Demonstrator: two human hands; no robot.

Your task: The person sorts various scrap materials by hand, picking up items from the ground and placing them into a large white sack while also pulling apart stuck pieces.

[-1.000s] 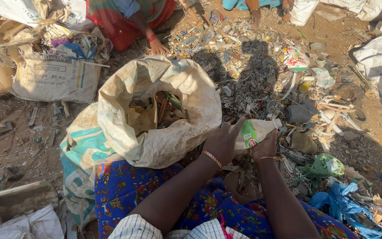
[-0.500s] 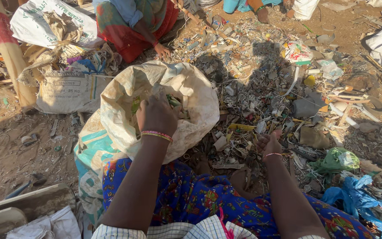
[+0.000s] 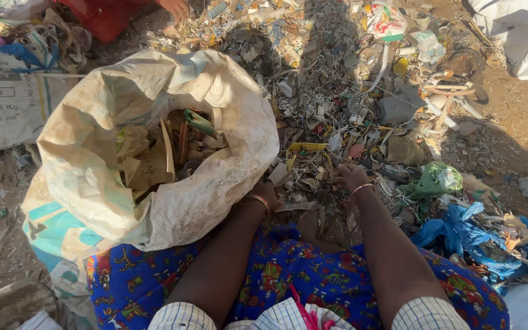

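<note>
A big off-white woven sack [image 3: 215, 183] stands open in front of me, partly filled with brown card and paper scraps [image 3: 154, 153]. My left hand [image 3: 268, 194] is low beside the sack's right wall, on the littered ground; what its fingers hold is hidden. My right hand [image 3: 349, 176] rests fingers-down on the pile of mixed scraps [image 3: 331, 116], picking among small pieces. Both wrists wear a thin bangle. My blue patterned skirt [image 3: 288, 275] fills the bottom of the view.
A printed grey sack [image 3: 7, 110] lies at the left. Another person in red [image 3: 111, 18] sits at the top, a hand [image 3: 175, 7] in the litter. Green [image 3: 438, 180] and blue plastic bags [image 3: 465, 226] lie at the right; a white sack [image 3: 520, 36] is top right.
My left hand has come out of the sack's mouth and dropped down to the ground at its right side. My right hand has stayed on the scrap pile. The view has tilted closer.
</note>
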